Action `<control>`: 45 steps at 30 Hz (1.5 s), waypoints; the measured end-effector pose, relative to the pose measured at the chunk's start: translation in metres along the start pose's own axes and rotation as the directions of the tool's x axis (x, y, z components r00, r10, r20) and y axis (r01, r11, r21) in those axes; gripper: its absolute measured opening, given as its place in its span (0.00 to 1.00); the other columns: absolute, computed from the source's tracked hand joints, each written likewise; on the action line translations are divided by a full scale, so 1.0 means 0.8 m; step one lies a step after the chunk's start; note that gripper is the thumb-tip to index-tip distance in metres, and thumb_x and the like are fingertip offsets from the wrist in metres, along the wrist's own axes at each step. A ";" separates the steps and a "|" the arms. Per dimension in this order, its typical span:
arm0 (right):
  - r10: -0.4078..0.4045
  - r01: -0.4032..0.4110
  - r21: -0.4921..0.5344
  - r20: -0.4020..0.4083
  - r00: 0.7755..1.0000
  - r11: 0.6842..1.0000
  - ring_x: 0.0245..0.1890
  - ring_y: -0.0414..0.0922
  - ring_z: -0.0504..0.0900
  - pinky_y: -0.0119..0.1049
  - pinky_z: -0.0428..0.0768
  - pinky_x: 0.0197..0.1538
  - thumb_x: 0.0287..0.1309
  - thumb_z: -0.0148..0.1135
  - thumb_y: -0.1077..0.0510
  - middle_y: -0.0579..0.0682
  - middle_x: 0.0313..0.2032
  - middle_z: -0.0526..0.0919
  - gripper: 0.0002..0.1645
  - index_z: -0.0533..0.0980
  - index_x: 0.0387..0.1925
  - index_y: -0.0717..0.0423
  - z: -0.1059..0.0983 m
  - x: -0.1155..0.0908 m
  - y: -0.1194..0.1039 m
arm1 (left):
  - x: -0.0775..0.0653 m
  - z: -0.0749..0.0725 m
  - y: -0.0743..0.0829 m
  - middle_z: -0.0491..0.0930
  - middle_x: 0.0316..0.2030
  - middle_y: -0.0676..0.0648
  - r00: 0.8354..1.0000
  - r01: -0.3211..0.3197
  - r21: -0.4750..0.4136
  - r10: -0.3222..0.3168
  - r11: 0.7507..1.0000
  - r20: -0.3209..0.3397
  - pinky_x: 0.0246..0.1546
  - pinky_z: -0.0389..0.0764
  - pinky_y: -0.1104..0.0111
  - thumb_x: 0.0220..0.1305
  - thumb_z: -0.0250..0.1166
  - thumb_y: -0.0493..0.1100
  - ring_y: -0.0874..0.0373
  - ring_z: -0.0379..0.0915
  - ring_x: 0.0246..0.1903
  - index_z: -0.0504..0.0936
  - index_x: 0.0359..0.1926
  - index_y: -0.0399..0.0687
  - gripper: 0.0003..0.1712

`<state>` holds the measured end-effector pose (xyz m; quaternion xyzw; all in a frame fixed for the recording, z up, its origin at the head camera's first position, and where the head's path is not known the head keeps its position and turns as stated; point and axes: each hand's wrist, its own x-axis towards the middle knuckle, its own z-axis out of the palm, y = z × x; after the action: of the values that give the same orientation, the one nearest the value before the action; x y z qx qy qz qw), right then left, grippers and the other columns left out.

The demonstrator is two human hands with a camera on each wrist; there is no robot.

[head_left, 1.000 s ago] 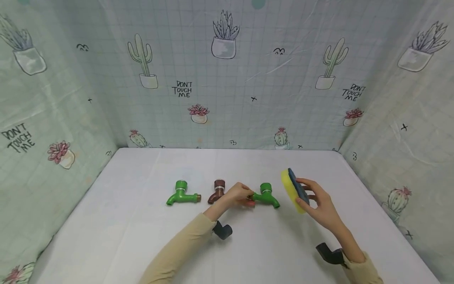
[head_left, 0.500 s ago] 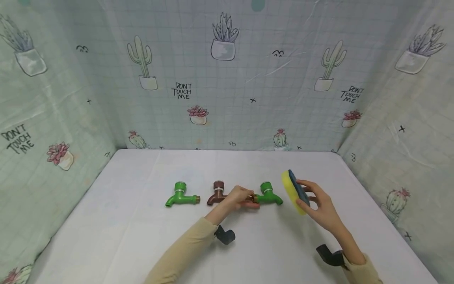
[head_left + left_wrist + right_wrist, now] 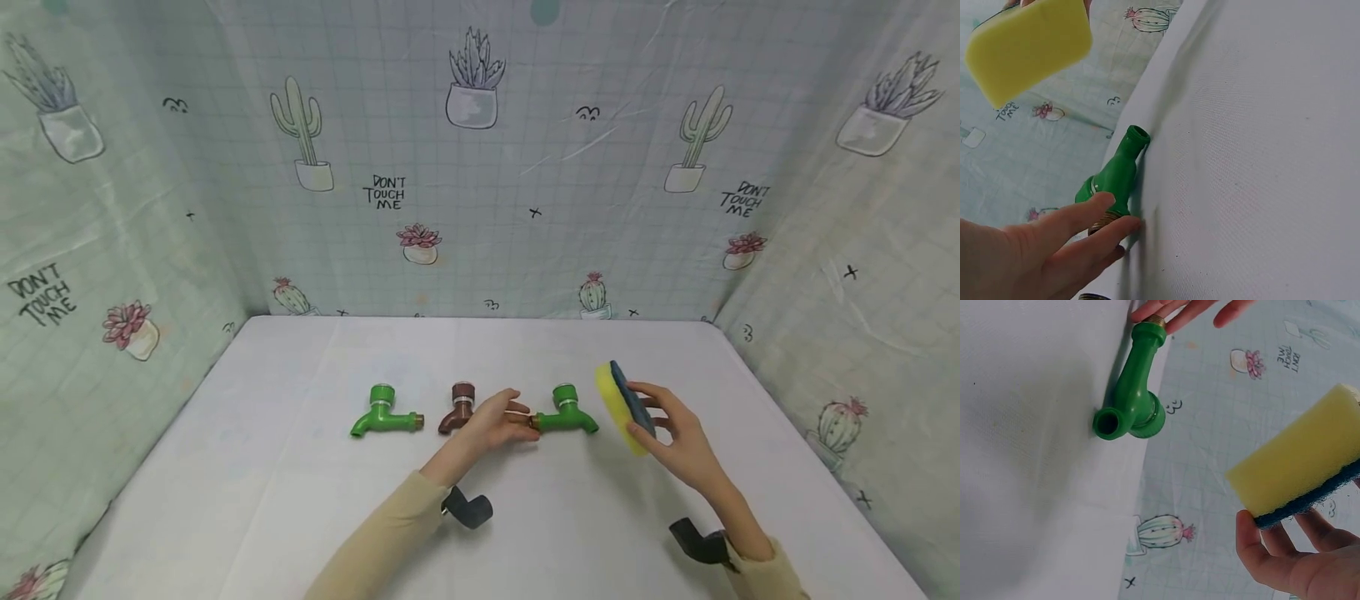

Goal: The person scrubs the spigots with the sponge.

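Observation:
A green tap point(image 3: 567, 410) lies on the white table at the right of a row, its spout to the right and its brass threaded end to the left. My left hand point(image 3: 491, 423) is at that threaded end, fingers loosely extended and thumb lifted apart; in the left wrist view the fingertips point(image 3: 1127, 224) overlap the brass thread. My right hand point(image 3: 678, 442) holds a yellow sponge point(image 3: 617, 407) with a dark blue scouring side, pinched between thumb and fingers, raised above the table right of the tap. A brown tap point(image 3: 459, 408) is partly hidden behind my left hand.
Another green tap point(image 3: 384, 412) lies at the left end of the row, spout to the left. The white table point(image 3: 562, 533) meets a cactus-print cloth point(image 3: 525, 250) at the back and both sides. Black wrist cameras point(image 3: 468, 508) hang below each wrist.
My left hand slid the right green tap slightly rightward, then its fingers loosened and drew back a little to the left. The sponge stays almost still in my right hand.

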<state>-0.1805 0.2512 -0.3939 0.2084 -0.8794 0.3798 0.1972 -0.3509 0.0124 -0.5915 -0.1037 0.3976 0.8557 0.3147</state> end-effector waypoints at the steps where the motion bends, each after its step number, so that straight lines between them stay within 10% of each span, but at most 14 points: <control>1: 0.006 -0.006 -0.002 0.007 1.000 1.000 0.45 0.23 0.67 0.26 0.75 0.37 0.44 0.64 0.69 0.49 0.50 0.72 0.34 0.66 0.56 0.55 0.001 0.000 0.001 | 0.031 -0.025 -0.007 0.54 0.53 0.18 1.000 0.002 -0.019 -0.001 1.000 0.018 0.42 0.68 0.37 0.59 0.56 0.54 0.23 0.56 0.51 0.57 0.56 0.23 0.39; 4: 0.022 -0.022 -0.005 0.025 0.999 1.000 0.45 0.23 0.66 0.26 0.75 0.38 0.46 0.63 0.67 0.52 0.51 0.72 0.33 0.66 0.56 0.54 0.003 -0.001 0.003 | 0.033 -0.031 -0.007 0.54 0.53 0.20 1.000 -0.009 -0.043 0.010 0.999 0.023 0.42 0.68 0.38 0.58 0.57 0.52 0.25 0.56 0.52 0.57 0.57 0.24 0.39; 11: 0.035 -0.033 -0.039 0.052 0.998 0.999 0.45 0.24 0.65 0.28 0.74 0.37 0.46 0.64 0.64 0.52 0.52 0.71 0.32 0.66 0.56 0.53 0.007 0.001 0.005 | -0.178 0.121 0.049 0.47 0.58 0.19 0.995 -0.058 0.110 0.066 0.992 -0.076 0.57 0.55 0.41 0.67 0.37 0.42 0.25 0.45 0.60 0.49 0.60 0.18 0.30; 15: 0.026 -0.022 -0.101 0.034 0.999 0.995 0.44 0.34 0.69 0.29 0.73 0.35 0.44 0.65 0.63 0.53 0.51 0.72 0.33 0.67 0.55 0.53 0.007 0.005 0.010 | -0.227 0.148 0.066 0.45 0.59 0.17 0.999 -0.023 0.138 0.027 0.990 -0.026 0.58 0.55 0.42 0.67 0.36 0.40 0.25 0.42 0.61 0.48 0.60 0.18 0.29; 24: 0.003 0.005 -0.192 0.039 0.999 0.981 0.49 0.58 0.65 0.55 0.68 0.42 0.41 0.67 0.62 0.61 0.52 0.69 0.32 0.69 0.52 0.57 0.006 0.004 0.032 | -0.259 0.133 0.080 0.39 0.64 0.23 0.996 -0.026 0.178 0.010 0.984 0.092 0.62 0.51 0.45 0.67 0.35 0.41 0.28 0.40 0.63 0.46 0.63 0.23 0.29; 33: -0.092 0.102 -0.406 0.045 0.995 0.908 0.39 0.60 0.68 0.53 0.68 0.35 0.36 0.70 0.59 0.64 0.48 0.70 0.32 0.72 0.49 0.53 0.004 0.002 0.061 | -0.300 0.111 0.095 0.49 0.64 0.28 0.988 -0.105 0.313 0.062 0.944 0.142 0.62 0.57 0.50 0.68 0.35 0.43 0.35 0.51 0.62 0.51 0.64 0.28 0.28; 45: -0.024 0.113 -0.533 0.171 0.985 0.838 0.43 0.59 0.67 0.51 0.67 0.31 0.40 0.68 0.55 0.60 0.48 0.70 0.31 0.70 0.50 0.49 0.003 -0.006 0.076 | -0.354 0.082 0.099 0.56 0.63 0.31 0.988 -0.136 0.354 0.101 0.925 0.117 0.60 0.62 0.52 0.68 0.36 0.46 0.39 0.58 0.60 0.52 0.65 0.32 0.29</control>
<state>-0.2080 0.2887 -0.4336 0.2050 -0.9556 0.0913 0.1912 -0.1741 -0.1066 -0.3782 0.0214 0.5376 0.7897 0.2949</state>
